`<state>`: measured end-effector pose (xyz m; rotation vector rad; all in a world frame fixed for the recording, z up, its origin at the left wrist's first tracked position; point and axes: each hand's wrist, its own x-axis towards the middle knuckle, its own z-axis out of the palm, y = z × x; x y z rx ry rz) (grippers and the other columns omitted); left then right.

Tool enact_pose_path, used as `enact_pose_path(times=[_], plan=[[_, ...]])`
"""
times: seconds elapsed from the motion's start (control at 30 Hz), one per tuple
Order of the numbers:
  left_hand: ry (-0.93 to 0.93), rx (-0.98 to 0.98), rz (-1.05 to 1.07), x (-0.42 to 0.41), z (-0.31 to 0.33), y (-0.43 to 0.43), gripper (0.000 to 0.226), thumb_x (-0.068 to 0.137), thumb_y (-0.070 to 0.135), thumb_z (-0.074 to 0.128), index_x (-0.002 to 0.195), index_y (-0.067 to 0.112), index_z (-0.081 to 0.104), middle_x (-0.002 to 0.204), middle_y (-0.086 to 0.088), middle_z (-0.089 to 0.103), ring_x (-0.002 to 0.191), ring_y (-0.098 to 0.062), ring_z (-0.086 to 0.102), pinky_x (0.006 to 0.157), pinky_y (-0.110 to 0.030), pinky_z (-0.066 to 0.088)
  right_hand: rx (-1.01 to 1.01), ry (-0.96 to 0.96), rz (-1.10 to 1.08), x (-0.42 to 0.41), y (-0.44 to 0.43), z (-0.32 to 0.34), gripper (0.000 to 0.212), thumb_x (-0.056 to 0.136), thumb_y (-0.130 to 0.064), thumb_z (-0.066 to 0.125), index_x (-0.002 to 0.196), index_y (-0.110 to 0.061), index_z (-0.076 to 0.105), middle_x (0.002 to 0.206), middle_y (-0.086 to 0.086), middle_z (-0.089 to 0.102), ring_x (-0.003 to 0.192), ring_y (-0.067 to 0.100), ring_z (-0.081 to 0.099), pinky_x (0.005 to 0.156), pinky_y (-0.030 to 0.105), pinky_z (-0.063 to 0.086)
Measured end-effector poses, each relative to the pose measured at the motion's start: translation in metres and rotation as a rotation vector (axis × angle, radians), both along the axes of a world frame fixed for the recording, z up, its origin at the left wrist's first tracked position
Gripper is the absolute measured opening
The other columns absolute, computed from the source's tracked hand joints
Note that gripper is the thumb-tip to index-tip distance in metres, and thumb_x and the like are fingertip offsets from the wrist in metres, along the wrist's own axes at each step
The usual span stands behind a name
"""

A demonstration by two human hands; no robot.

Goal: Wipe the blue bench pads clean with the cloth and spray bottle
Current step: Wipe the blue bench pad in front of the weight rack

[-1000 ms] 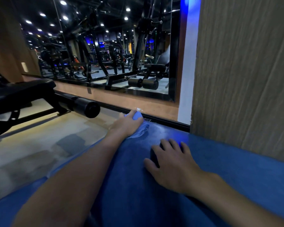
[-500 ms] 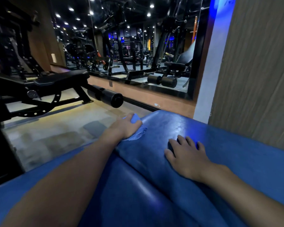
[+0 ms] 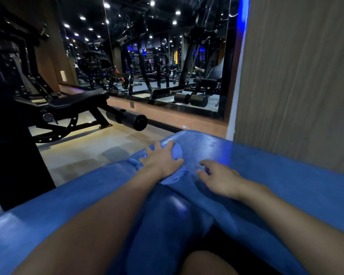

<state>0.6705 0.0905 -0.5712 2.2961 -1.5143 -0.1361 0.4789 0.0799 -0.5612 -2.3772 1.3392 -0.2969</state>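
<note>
A long blue bench pad [image 3: 276,175] runs across the lower view, with a second blue pad [image 3: 48,211] to its left. My left hand [image 3: 161,159] lies spread, palm down, on a light blue cloth [image 3: 177,153] and presses it onto the pad near its far end. Just to the right, my right hand [image 3: 220,178] rests on the pad with loosely bent fingers and holds nothing. No spray bottle is in view.
A black gym bench with a roller pad [image 3: 133,120] stands on the tiled floor [image 3: 83,155] to the left. A dark machine frame [image 3: 10,147] rises at the left edge. A wall mirror [image 3: 167,62] is ahead, and a wood-grain wall [image 3: 298,80] borders the pad on the right.
My left hand has pulled the cloth back along the pad toward me, away from the far end. My right hand has shifted slightly and its fingers have lifted and bent.
</note>
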Motion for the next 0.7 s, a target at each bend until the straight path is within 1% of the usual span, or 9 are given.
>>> enact_pose_path(times=[0.1, 0.13, 0.2, 0.27, 0.4, 0.5, 0.57, 0.63, 0.7], plan=[[0.124, -0.079, -0.105, -0.020, 0.008, 0.015, 0.080, 0.069, 0.054, 0.057, 0.143, 0.037, 0.032, 0.144, -0.007, 0.033, 0.131, -0.041, 0.036, 0.106, -0.055, 0.038, 0.076, -0.195, -0.022, -0.009, 0.005, 0.004, 0.045, 0.100, -0.039, 0.047, 0.136, -0.014, 0.050, 0.136, 0.006, 0.056, 0.123, 0.026, 0.054, 0.105, 0.035, 0.041], [0.155, -0.133, -0.145, -0.027, 0.011, 0.019, 0.084, 0.063, 0.054, 0.056, 0.142, 0.036, 0.033, 0.142, -0.008, 0.037, 0.130, -0.040, 0.040, 0.106, -0.052, 0.039, 0.101, -0.276, -0.037, -0.011, 0.008, 0.007, 0.038, 0.100, -0.035, 0.048, 0.127, -0.010, 0.056, 0.126, 0.007, 0.060, 0.115, 0.024, 0.058, 0.097, 0.031, 0.044], [0.219, -0.253, -0.214, -0.043, 0.019, 0.025, 0.086, 0.060, 0.053, 0.057, 0.140, 0.032, 0.035, 0.136, -0.009, 0.045, 0.127, -0.034, 0.046, 0.106, -0.047, 0.040, 0.194, -0.472, -0.101, -0.017, 0.012, 0.015, 0.026, 0.099, -0.035, 0.047, 0.096, -0.013, 0.061, 0.099, 0.005, 0.062, 0.087, 0.018, 0.058, 0.076, 0.028, 0.043], [0.286, -0.364, -0.288, -0.056, 0.028, 0.030, 0.084, 0.062, 0.051, 0.062, 0.138, 0.028, 0.037, 0.132, -0.007, 0.049, 0.124, -0.028, 0.048, 0.107, -0.046, 0.040, 0.354, -0.669, -0.143, -0.024, 0.014, 0.024, 0.032, 0.097, -0.042, 0.048, 0.089, -0.014, 0.061, 0.090, 0.004, 0.063, 0.078, 0.017, 0.055, 0.069, 0.030, 0.041], [0.369, -0.460, -0.428, -0.077, 0.042, 0.034, 0.085, 0.061, 0.052, 0.068, 0.135, 0.025, 0.035, 0.127, -0.004, 0.049, 0.116, -0.021, 0.052, 0.102, -0.040, 0.045, 0.539, -0.960, -0.130, -0.037, 0.016, 0.047, 0.038, 0.093, -0.046, 0.058, 0.103, -0.011, 0.068, 0.091, 0.008, 0.070, 0.081, 0.022, 0.062, 0.079, 0.036, 0.049], [0.376, -0.476, -0.470, -0.090, 0.052, 0.035, 0.081, 0.063, 0.042, 0.076, 0.131, 0.029, 0.033, 0.125, -0.002, 0.047, 0.115, -0.017, 0.050, 0.097, -0.018, 0.042, 0.573, -1.114, -0.114, -0.042, 0.010, 0.051, 0.035, 0.092, -0.034, 0.067, 0.114, -0.006, 0.065, 0.105, 0.014, 0.074, 0.089, 0.025, 0.070, 0.089, 0.042, 0.055], [0.345, -0.462, -0.508, -0.091, 0.057, 0.037, 0.084, 0.061, 0.039, 0.077, 0.133, 0.031, 0.033, 0.129, -0.002, 0.044, 0.121, -0.013, 0.045, 0.097, -0.011, 0.036, 0.600, -1.180, -0.101, -0.043, 0.004, 0.049, 0.034, 0.090, -0.024, 0.070, 0.118, -0.004, 0.062, 0.107, 0.016, 0.073, 0.096, 0.028, 0.072, 0.090, 0.047, 0.057], [0.399, -0.430, -0.523, -0.088, 0.060, 0.040, 0.085, 0.063, 0.033, 0.073, 0.139, 0.028, 0.035, 0.135, -0.004, 0.041, 0.125, -0.014, 0.045, 0.105, -0.019, 0.038, 0.568, -1.185, -0.114, -0.043, -0.001, 0.048, 0.031, 0.089, -0.017, 0.070, 0.116, -0.003, 0.062, 0.109, 0.017, 0.072, 0.099, 0.031, 0.071, 0.090, 0.051, 0.056], [0.562, -0.454, -0.411, -0.088, 0.067, 0.044, 0.080, 0.065, 0.027, 0.064, 0.141, 0.026, 0.040, 0.138, -0.008, 0.040, 0.121, -0.018, 0.048, 0.105, -0.033, 0.042, 0.561, -1.205, -0.122, -0.041, -0.003, 0.048, 0.027, 0.090, -0.013, 0.068, 0.114, -0.003, 0.061, 0.111, 0.019, 0.071, 0.100, 0.033, 0.070, 0.090, 0.051, 0.056]])
